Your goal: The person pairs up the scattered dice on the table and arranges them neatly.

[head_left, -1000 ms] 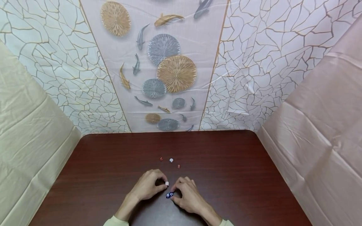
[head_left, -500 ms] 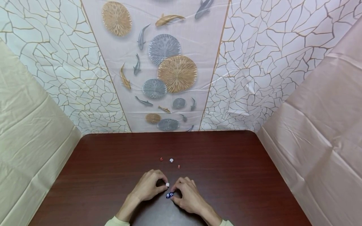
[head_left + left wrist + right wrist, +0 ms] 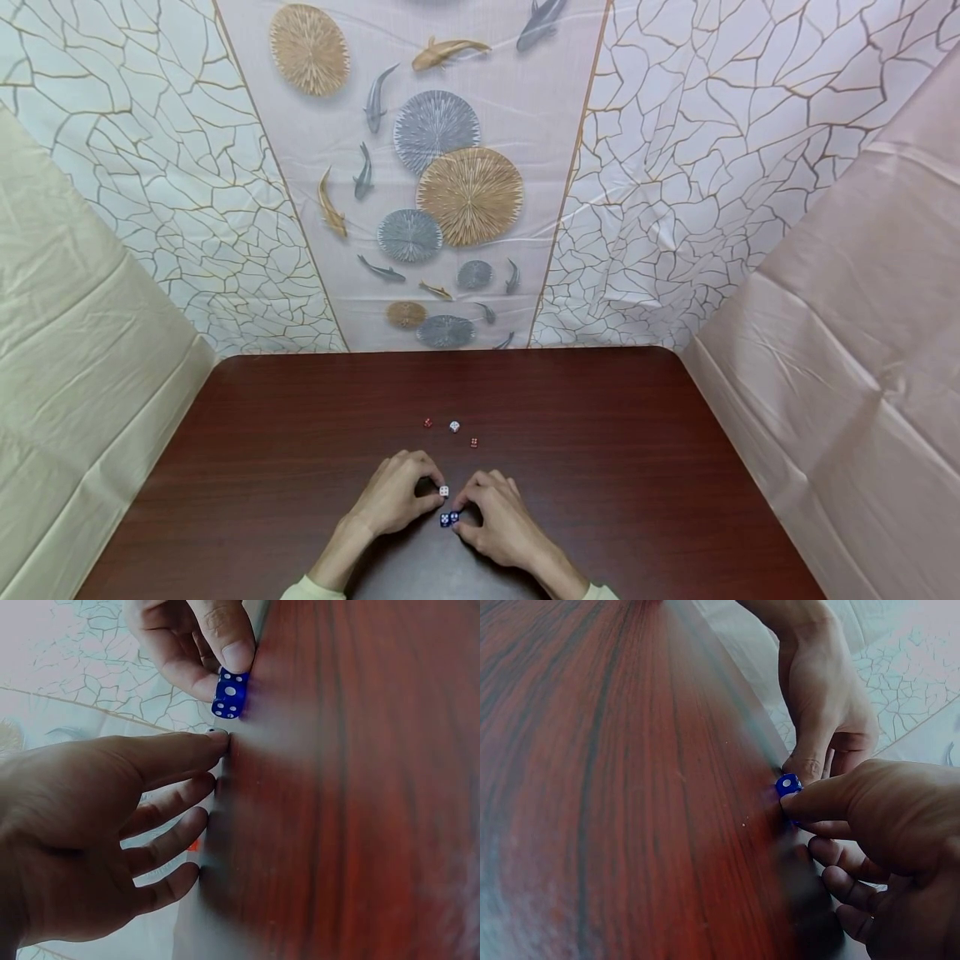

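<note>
Low over the table's near part, my left hand (image 3: pixel 393 496) pinches a white die (image 3: pixel 444 492) between thumb and index finger. In the left wrist view, the left thumb covers nearly all of that die. Two blue dice, a left one (image 3: pixel 445 519) and a right one (image 3: pixel 454 517), sit side by side just nearer to me than the white one. My right hand (image 3: pixel 498 517) pinches the right blue die with thumb and index finger. The right wrist view shows a blue die (image 3: pixel 787 784) at the right thumb tip, the left hand (image 3: pixel 829 697) close behind it.
Farther back on the dark red-brown wooden table (image 3: pixel 600 433) lie a red die (image 3: pixel 427 423), a white die (image 3: pixel 454 427) and another red die (image 3: pixel 474 442). Patterned cloth (image 3: pixel 465 275) hangs behind the table, with plain cloth along both sides.
My left hand and its white die have shifted slightly towards me and to the right, closer to the blue dice. The right hand and the blue dice have stayed in place.
</note>
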`<move>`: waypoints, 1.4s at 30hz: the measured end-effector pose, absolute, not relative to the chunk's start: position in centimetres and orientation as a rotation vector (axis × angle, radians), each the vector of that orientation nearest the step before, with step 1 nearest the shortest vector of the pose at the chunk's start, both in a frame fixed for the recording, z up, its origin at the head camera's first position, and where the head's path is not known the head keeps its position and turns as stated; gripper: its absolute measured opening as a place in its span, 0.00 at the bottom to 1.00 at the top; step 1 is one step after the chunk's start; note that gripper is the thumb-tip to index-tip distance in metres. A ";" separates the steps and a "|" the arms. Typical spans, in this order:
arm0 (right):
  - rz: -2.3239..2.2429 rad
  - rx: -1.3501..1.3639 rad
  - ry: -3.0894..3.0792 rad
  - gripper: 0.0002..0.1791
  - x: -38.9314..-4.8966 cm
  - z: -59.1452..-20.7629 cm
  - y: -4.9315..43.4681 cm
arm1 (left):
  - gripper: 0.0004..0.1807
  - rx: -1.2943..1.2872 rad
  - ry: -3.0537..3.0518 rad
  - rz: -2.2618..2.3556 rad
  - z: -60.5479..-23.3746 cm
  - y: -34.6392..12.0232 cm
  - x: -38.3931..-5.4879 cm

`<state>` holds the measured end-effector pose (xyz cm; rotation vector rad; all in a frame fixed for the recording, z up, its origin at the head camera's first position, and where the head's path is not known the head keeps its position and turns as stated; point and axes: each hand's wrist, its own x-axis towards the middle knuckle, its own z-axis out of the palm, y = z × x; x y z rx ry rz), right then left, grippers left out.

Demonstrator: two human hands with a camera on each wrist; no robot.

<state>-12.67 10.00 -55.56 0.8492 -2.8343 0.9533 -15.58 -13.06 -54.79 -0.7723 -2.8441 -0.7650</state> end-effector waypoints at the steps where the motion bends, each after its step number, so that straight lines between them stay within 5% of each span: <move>1: 0.953 0.850 -2.835 0.10 -12.7 -55.6 10.0 | 0.07 -0.770 -2.847 -0.765 -54.8 -13.1 -15.6; 42: 1.161 0.872 -2.880 0.17 -13.4 -55.0 11.0 | 0.07 -0.730 -2.876 -0.797 -55.1 -13.1 -15.5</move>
